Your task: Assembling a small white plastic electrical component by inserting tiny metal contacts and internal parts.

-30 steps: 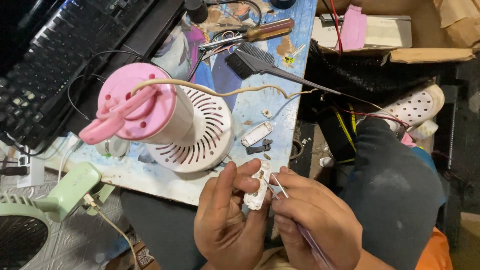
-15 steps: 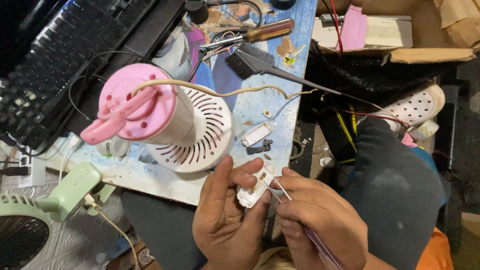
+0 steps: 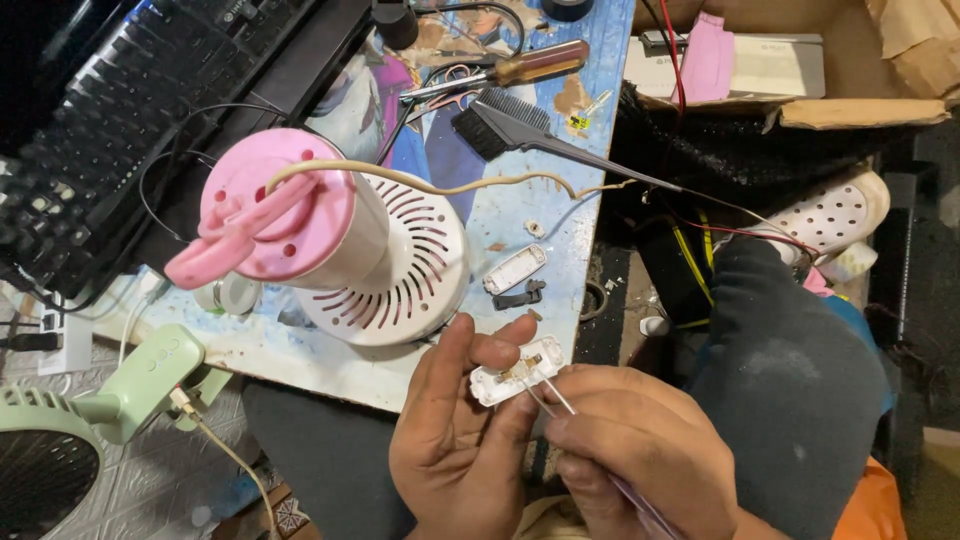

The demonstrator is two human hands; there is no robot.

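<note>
Left hand (image 3: 455, 440) pinches the opened white switch housing (image 3: 515, 370) at the desk edge (image 3: 330, 368), six o'clock of the fan base (image 3: 385, 265); right hand (image 3: 640, 455) fingers close on a thin probe (image 3: 550, 400); probable slip: tool skids, bending contacts.

Single head view, looking steeply down, close above hands and cluttered table (image 3: 500, 230).

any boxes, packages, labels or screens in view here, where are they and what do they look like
Cardboard box: top right, beyond the table edge, brown, open, flaps torn.
Flat pack: inside that box, long, pale grey rectangle.
Pink packet: lying across the flat pack, small.
No screen shows.
</note>
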